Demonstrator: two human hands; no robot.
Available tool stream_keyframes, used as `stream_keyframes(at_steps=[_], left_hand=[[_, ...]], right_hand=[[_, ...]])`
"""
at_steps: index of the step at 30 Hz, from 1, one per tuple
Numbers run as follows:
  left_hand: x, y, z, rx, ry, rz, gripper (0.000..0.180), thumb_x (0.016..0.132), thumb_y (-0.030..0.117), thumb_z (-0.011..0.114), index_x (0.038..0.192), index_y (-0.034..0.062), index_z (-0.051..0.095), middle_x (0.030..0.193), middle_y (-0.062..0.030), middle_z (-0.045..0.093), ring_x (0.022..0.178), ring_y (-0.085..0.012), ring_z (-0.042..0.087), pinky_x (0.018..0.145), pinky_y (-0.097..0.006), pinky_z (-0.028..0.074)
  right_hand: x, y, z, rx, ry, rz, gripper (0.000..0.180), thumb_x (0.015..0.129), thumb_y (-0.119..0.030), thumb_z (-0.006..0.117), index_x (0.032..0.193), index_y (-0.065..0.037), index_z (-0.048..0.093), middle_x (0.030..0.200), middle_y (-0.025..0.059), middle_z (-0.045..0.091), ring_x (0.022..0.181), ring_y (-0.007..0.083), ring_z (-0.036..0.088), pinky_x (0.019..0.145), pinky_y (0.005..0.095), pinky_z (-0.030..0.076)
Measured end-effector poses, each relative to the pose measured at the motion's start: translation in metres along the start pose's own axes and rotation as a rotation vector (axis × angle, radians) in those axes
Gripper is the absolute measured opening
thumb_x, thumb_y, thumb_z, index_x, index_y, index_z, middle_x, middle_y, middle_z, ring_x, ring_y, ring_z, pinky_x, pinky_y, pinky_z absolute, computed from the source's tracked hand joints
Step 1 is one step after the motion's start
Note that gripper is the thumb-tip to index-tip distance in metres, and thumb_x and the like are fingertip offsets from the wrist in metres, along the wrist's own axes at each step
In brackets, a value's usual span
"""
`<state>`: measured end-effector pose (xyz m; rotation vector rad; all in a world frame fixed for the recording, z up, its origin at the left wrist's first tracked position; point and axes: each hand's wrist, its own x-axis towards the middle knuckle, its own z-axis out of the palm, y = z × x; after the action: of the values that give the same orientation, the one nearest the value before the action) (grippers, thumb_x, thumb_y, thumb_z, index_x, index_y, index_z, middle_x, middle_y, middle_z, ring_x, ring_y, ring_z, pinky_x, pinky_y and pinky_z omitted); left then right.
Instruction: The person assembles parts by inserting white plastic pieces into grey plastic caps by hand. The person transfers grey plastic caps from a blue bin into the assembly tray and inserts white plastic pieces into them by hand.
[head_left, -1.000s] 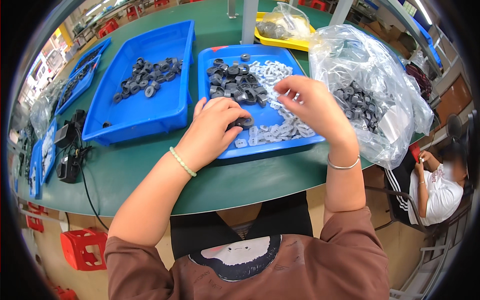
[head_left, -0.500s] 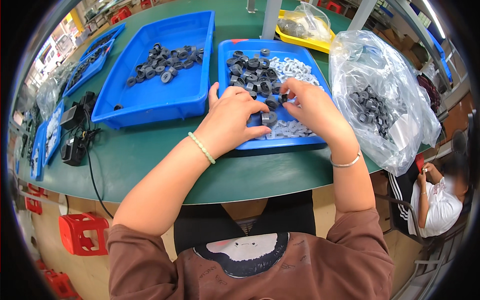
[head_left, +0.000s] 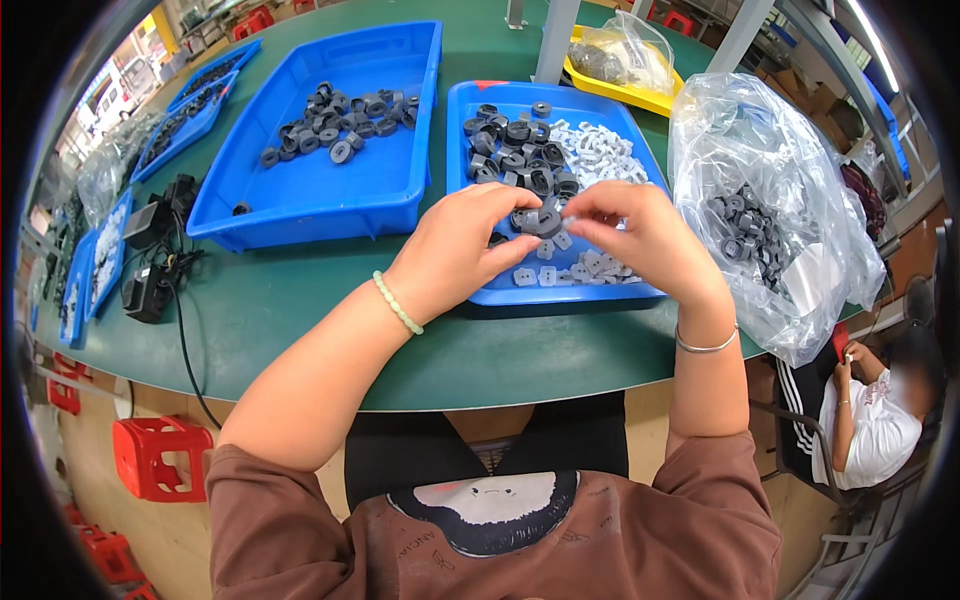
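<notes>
Over the front of a shallow blue tray (head_left: 530, 296), my two hands meet at the fingertips. My left hand (head_left: 448, 238) pinches a dark grey round plastic part (head_left: 545, 219) between thumb and fingers. Against its right side, my right hand (head_left: 648, 232) is closed at the fingertips on a small light grey plastic piece (head_left: 568, 225), partly hidden by the fingers. Beneath and behind them, the tray holds a heap of dark grey round parts (head_left: 512, 160) at the left. Small light grey pieces (head_left: 605, 150) lie at the back right and along the front.
A larger blue bin (head_left: 310, 205) with more dark round parts stands to the left. On the right lies a clear plastic bag (head_left: 770, 130) of dark parts. Black power adapters (head_left: 148, 292) with cables sit at the left; a yellow tray (head_left: 620, 92) stands behind, beside a metal post (head_left: 556, 45).
My right hand has come down and toward my left, away from the dark parts. My left hand has lifted the round part slightly, and the two hands now meet at it.
</notes>
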<state>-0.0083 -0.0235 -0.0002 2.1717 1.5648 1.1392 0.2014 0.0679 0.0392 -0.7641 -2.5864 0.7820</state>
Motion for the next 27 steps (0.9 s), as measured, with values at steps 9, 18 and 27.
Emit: stream_keyframes(at_steps=[9, 18, 27], left_hand=[[0.002, -0.005, 0.001, -0.556, -0.027, -0.108, 0.034, 0.087, 0.005, 0.068, 0.119, 0.0024, 0.061, 0.108, -0.006, 0.064, 0.093, -0.013, 0.065, 0.078, -0.027, 0.052], [0.005, -0.006, -0.006, -0.984, -0.08, -0.251, 0.04, 0.092, 0.001, 0.061, 0.131, 0.0008, 0.052, 0.12, -0.0044, 0.06, 0.107, -0.0111, 0.062, 0.086, -0.022, 0.051], [0.006, -0.002, -0.008, -1.003, -0.104, -0.263, 0.046, 0.092, 0.002, 0.061, 0.136, 0.0028, 0.05, 0.12, -0.0025, 0.059, 0.099, -0.007, 0.06, 0.084, -0.021, 0.05]], right_hand=[[0.005, -0.009, 0.012, 0.373, 0.15, 0.004, 0.015, 0.091, -0.009, 0.066, 0.101, 0.002, 0.067, 0.08, 0.0022, 0.066, 0.073, 0.0058, 0.057, 0.065, 0.0211, 0.047], [0.006, -0.009, 0.012, 0.525, 0.256, -0.006, 0.012, 0.09, -0.008, 0.067, 0.097, 0.001, 0.069, 0.082, 0.0018, 0.068, 0.076, 0.0057, 0.06, 0.068, 0.0222, 0.05], [0.009, -0.003, 0.016, 0.779, 0.224, -0.043, 0.017, 0.093, -0.007, 0.064, 0.109, -0.001, 0.065, 0.092, 0.0039, 0.068, 0.081, 0.008, 0.063, 0.072, 0.0219, 0.052]])
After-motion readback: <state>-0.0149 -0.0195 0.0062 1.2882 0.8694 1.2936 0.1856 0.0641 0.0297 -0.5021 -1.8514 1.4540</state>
